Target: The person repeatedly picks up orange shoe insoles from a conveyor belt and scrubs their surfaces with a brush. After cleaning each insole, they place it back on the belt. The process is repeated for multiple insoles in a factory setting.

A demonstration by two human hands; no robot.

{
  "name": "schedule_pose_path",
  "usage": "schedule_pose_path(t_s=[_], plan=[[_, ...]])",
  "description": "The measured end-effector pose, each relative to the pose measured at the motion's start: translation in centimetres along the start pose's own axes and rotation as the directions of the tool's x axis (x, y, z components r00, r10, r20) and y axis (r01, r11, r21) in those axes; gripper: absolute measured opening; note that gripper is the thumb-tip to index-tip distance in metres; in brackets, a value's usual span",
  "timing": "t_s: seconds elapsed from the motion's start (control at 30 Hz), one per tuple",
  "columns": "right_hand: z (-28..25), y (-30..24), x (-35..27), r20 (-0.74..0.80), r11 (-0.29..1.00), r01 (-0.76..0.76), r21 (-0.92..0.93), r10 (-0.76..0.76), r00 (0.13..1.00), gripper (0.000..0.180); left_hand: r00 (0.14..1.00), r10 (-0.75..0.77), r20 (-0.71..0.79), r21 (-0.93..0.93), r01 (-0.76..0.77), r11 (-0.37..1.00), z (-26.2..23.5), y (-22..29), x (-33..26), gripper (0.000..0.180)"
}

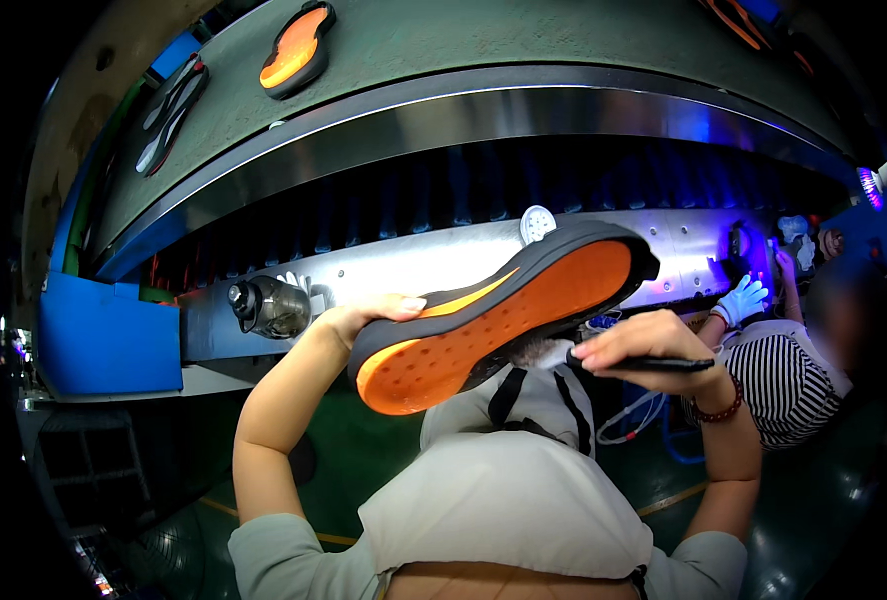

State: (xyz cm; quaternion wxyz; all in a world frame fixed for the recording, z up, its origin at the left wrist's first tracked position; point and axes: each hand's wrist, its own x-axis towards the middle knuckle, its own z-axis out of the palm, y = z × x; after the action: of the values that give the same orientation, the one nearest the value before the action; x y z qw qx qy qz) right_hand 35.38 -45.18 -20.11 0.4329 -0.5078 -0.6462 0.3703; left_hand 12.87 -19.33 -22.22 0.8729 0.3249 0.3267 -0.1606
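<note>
Left hand left of centre, thumb clamped over the orange-and-black shoe sole mid-frame; other fingers hidden. Right hand right of centre, fingers closed around a brush. Green conveyor belt across top; green floor below.

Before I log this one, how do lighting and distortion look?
Head view: fisheye bends the metal rail into an arc, corners go black; violet light tints the right of the metal bench; the orange sole is bright and clear; the co-worker's head is blurred.
</note>
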Motion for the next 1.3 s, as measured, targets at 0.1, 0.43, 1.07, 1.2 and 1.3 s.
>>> schedule_pose_path(t_s=[0.1,0.43,1.07,1.2,1.3], plan=[[-0.4,-0.6,-0.3,-0.007,0.999,0.012,-0.044,-0.012,1.0,0.017,1.0,0.012,-0.009,-0.006,-0.012,1.0,-0.7,-0.1,-0.3,0.045],[-1.9,-0.6,-0.9,-0.006,0.998,-0.001,-0.063,0.001,1.0,0.016,1.0,0.03,0.001,0.006,-0.03,1.0,-1.5,0.2,0.0,0.044],[-0.1,1.1,1.1,-0.178,0.91,-0.182,0.372,0.262,0.948,0.023,0.957,0.2,0.209,-0.243,-0.147,0.959,0.6,-1.0,2.9,0.043],[2.6,1.9,3.8,-0.228,0.805,-0.255,0.536,0.429,0.874,0.016,0.962,0.225,0.152,-0.325,-0.167,0.931,1.1,-3.2,5.4,0.043],[1.2,4.8,2.5,-0.402,0.861,-0.162,0.483,0.382,0.832,0.014,0.952,0.227,0.205,-0.374,-0.138,0.917,-0.5,-4.2,6.7,0.042]])
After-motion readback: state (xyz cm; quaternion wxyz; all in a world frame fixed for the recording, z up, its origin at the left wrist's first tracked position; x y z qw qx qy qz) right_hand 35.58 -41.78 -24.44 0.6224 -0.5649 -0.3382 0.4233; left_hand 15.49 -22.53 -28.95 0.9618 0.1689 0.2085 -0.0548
